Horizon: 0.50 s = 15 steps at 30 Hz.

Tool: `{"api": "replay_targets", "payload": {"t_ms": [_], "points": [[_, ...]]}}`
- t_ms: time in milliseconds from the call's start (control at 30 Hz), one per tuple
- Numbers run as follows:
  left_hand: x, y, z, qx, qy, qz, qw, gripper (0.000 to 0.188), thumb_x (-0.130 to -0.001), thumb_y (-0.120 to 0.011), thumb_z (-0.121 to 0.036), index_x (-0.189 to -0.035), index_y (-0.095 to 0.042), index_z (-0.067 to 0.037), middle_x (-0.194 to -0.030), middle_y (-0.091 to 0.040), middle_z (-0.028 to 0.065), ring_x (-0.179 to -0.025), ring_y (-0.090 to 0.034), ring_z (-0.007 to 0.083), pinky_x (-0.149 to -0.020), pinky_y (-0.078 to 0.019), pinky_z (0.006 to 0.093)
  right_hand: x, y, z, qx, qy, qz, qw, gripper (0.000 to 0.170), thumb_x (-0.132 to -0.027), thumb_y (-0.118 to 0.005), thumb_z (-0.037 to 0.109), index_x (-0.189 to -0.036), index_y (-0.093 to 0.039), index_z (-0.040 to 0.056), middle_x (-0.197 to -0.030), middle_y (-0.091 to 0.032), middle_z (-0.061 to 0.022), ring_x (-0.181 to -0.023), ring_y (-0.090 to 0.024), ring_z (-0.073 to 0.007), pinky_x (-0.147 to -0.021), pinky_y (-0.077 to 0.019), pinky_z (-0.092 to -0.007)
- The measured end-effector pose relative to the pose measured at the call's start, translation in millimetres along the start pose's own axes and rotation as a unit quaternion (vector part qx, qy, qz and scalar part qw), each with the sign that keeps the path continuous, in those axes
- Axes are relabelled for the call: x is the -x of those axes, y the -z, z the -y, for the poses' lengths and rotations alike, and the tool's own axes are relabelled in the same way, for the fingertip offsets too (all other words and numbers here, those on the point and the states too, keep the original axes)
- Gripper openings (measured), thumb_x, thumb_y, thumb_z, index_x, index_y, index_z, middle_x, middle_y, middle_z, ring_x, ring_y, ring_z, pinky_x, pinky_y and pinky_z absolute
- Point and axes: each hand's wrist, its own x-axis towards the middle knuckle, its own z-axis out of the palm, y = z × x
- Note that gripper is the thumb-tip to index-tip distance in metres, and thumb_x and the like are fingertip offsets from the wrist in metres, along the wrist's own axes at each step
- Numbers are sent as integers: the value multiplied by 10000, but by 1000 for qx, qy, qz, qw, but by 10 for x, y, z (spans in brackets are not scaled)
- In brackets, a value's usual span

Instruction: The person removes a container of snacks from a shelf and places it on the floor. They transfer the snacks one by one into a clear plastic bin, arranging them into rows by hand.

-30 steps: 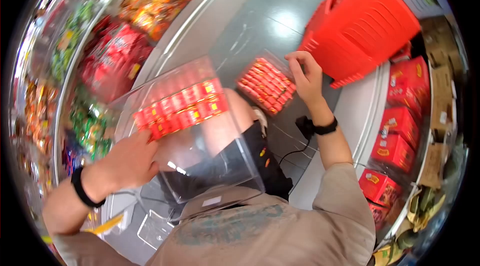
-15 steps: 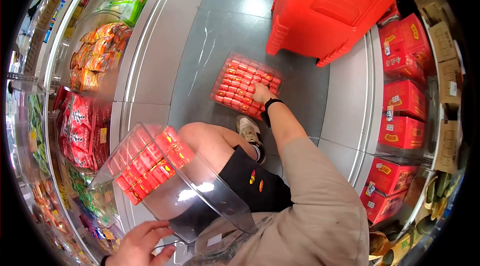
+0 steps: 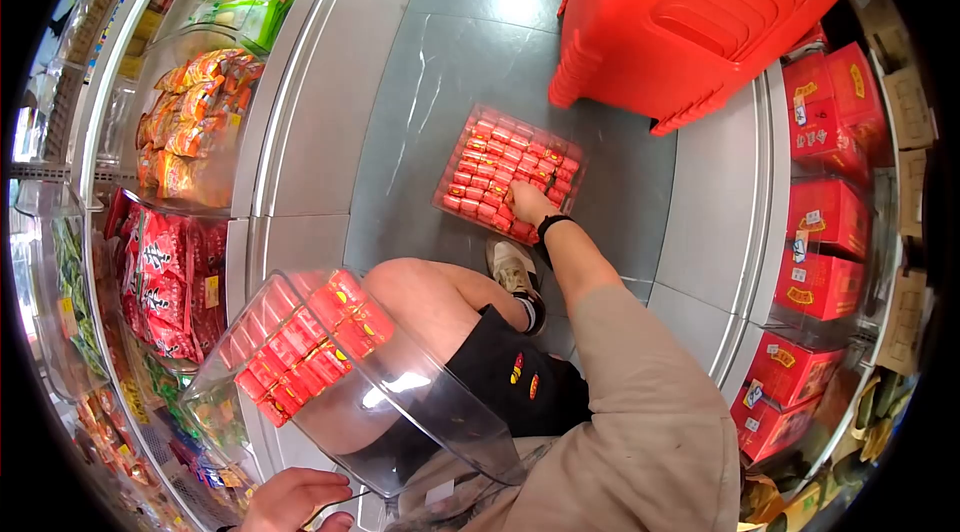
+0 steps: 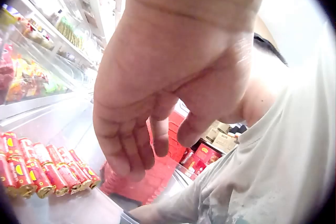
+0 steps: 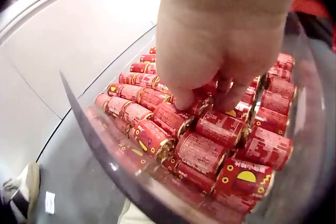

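Note:
My right hand reaches down into a clear plastic bin on the floor, which holds rows of small red-wrapped rolls. In the right wrist view its thumb and fingers pinch one roll among the others, partly hidden by the hand. A second clear bin lies tilted across my thigh, with red-wrapped rolls stacked at its far end. Beside that bin's near end is my left hand, fingers loosely bent and holding nothing.
Stacked red plastic stools stand ahead on the right. Shelves on the left hold orange snack bags and red bags. Red boxes line the right shelf. My shoe is close to the floor bin.
The right hand has come down from above the floor bin's far side into its rolls. My left hand has drawn back from the lap bin's rolls to its near end.

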Motion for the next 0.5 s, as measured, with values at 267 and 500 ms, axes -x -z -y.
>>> {"api": "replay_targets", "payload": {"t_ms": [267,500], "points": [[70,-24,301,-28,-73,-78,994,249,-816,-756,-67,-1048,-675,-24,-973,-689,124,-896,-681,328,-779,-551,375,48,264,-80,-2,8,-86,996,118,-802,-599,79,-872,-660,5,-856,-688,-206,-801,-664,-305,-708,-522,-445],[253,-6,398,0,-80,-172,982,234,-826,-730,-80,-1032,-645,-8,-940,-666,146,-870,-665,326,-744,-535,386,1218,1974,1561,-370,90,-140,914,265,-912,-655,87,-1150,-600,-19,-1032,-651,-53,-948,-605,-110,-857,-488,-268]]}}
